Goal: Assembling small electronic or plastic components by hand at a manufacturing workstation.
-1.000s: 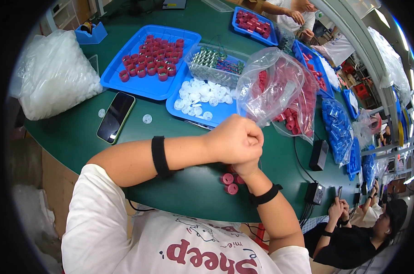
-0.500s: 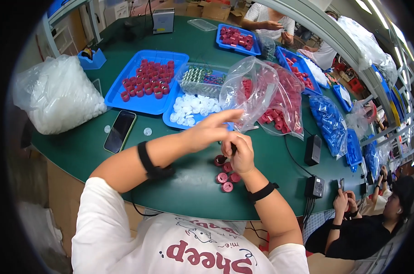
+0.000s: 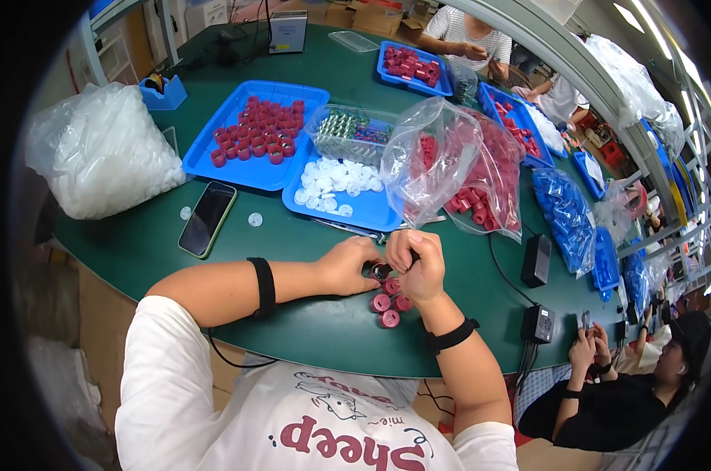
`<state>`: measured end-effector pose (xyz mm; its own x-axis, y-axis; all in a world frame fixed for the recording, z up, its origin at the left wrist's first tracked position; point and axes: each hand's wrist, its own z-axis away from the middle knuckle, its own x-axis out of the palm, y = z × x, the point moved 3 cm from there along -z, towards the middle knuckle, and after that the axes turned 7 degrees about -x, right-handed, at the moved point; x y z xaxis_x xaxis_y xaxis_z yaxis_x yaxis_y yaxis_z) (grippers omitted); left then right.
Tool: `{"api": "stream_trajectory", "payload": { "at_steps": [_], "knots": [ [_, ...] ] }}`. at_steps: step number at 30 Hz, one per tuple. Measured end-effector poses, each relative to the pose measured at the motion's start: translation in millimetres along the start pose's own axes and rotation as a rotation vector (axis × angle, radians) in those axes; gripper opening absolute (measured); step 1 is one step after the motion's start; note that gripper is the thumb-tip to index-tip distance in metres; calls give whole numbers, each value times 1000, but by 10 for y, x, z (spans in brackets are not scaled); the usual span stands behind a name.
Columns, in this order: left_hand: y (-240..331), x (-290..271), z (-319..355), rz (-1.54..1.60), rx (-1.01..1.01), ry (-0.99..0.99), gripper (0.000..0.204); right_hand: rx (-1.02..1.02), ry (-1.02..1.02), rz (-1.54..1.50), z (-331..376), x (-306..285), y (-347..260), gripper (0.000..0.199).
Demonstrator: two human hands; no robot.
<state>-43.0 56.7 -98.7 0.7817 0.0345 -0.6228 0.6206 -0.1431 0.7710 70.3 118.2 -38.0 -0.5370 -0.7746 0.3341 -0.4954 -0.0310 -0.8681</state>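
My left hand [image 3: 349, 267] lies low over the table, with thumb and fingers closed round a small dark red plastic cup [image 3: 380, 272] whose dark opening faces up. My right hand [image 3: 420, 263] is curled just beside it, above the cup's right edge. A bit of something dark shows at its fingers, too hidden to name. Several red plastic caps [image 3: 388, 319] with slots in their tops stand close together, nearer to me. Beyond my hands, a blue tray [image 3: 369, 216] holds clear white plastic discs [image 3: 324, 179] and a clear box [image 3: 348, 135] of small electronic parts.
A larger blue tray [image 3: 201, 167] of red cups stands at the far left. A phone [image 3: 207, 220] and a loose clear disc [image 3: 255, 220] lie left. Clear bags with red parts [image 3: 481, 169] stand right, near black boxes [image 3: 537, 259] with cables. Another person [image 3: 630, 385] sits at the right.
My left hand has come down from above the tray's edge to the red cup and closed round it. My right hand stays near the same place, still curled.
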Motion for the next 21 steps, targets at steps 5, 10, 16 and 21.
{"api": "stream_trajectory", "payload": {
  "at_steps": [5, 10, 16, 21],
  "knots": [
    [-21, 29, 19, 4, 6, 50, 30, -32, -15, 8, 16, -10, 22, 40],
    [-17, 37, 24, -5, 2, 82, 29, -49, 18, 7, 36, -13, 78, 40],
    [-22, 55, 22, 21, 29, 126, 26, -34, 11, -29, 70, 29, 136, 38],
    [-11, 37, 14, 9, 6, 112, 27, -45, 1, -21, 67, 34, 141, 39]
  ]
}}
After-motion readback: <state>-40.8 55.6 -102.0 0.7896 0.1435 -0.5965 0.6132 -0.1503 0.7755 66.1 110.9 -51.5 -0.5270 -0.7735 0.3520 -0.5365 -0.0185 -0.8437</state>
